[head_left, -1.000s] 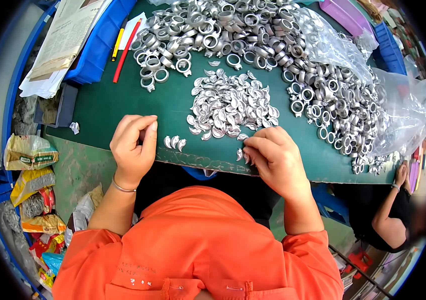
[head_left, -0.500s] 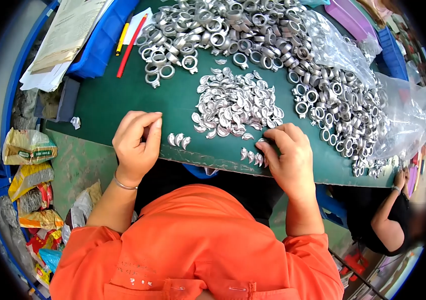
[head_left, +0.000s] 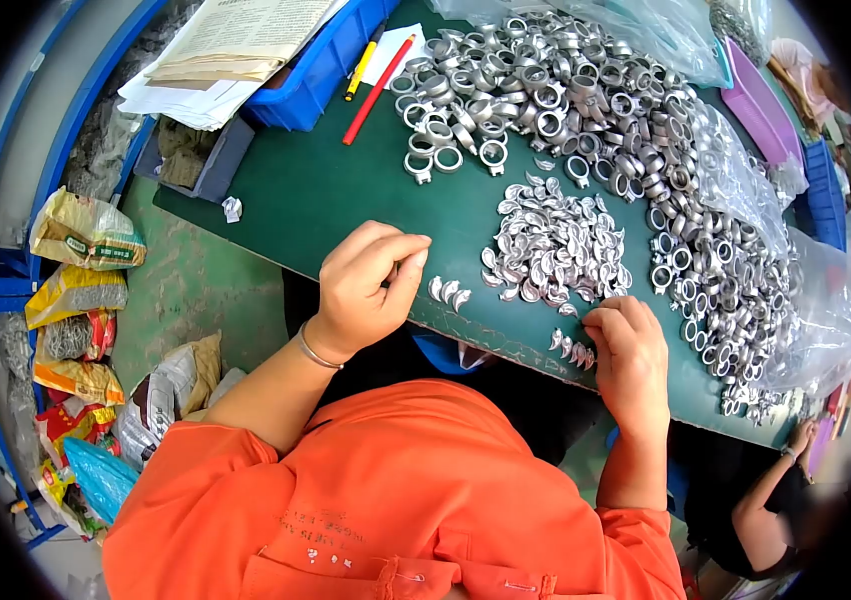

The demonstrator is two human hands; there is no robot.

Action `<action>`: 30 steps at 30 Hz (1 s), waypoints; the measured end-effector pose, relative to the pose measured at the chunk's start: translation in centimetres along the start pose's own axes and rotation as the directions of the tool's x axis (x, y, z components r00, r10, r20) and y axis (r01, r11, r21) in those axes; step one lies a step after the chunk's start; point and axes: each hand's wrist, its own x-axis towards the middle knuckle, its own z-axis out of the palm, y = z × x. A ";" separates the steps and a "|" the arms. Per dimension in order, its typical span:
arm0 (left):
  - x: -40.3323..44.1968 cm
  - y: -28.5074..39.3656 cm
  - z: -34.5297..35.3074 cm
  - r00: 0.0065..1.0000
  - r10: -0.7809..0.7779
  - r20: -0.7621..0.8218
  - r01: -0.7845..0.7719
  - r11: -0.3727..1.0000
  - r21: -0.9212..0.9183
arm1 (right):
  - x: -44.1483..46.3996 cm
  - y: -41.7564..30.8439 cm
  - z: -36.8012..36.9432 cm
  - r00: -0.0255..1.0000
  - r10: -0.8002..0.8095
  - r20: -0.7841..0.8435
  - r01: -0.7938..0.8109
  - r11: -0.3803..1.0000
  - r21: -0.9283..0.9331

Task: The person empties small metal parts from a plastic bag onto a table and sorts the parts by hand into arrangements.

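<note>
My left hand [head_left: 371,285] is over the table's front edge, thumb and forefinger pinched together; anything between the tips is too small to make out. Just right of its fingertips lies a short row of three leaf-shaped silver metal pieces [head_left: 449,294]. My right hand [head_left: 632,355] is at the lower right of a pile of the same leaf-shaped pieces [head_left: 556,240], its fingers curled and pressed together. What they hold, if anything, is hidden. Beside its thumb a second row of leaf-shaped pieces [head_left: 572,349] lies near the edge.
Many grey metal rings [head_left: 586,90] cover the back and right of the green table [head_left: 346,200]. Clear plastic bags [head_left: 816,310] lie at right. A red pencil [head_left: 379,90], a yellow pen [head_left: 364,68] and a blue bin [head_left: 321,75] are at back left. Another person's arm [head_left: 771,490] is at right.
The view has turned, so the table and its contents appear farther right and tilted. My left hand keeps its pinch beside the three pieces. My right hand stays by the second row, fingers still curled.
</note>
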 end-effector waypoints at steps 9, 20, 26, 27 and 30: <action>0.4 0.6 -0.8 0.996 -0.041 0.078 0.047 0.997 -0.068 | 0.6 0.6 -0.4 0.999 -0.044 0.024 0.044 0.999 -0.009; -0.9 3.1 -0.8 0.678 -0.515 0.525 0.728 0.372 -0.576 | 5.4 -4.2 2.2 0.921 -0.360 -0.150 0.388 0.805 0.449; -0.9 2.6 -1.8 0.825 -0.492 0.277 0.557 0.788 -0.263 | 5.6 -3.3 2.1 0.897 -0.423 0.130 0.421 0.906 0.041; -0.9 2.7 -1.6 0.820 -0.489 0.296 0.559 0.794 -0.239 | 5.7 -3.4 2.2 0.888 -0.442 0.128 0.441 0.897 0.036; -1.0 3.0 -1.2 0.825 -0.505 0.253 0.559 0.794 -0.237 | 5.8 -3.5 2.1 0.862 -0.491 0.128 0.488 0.871 0.054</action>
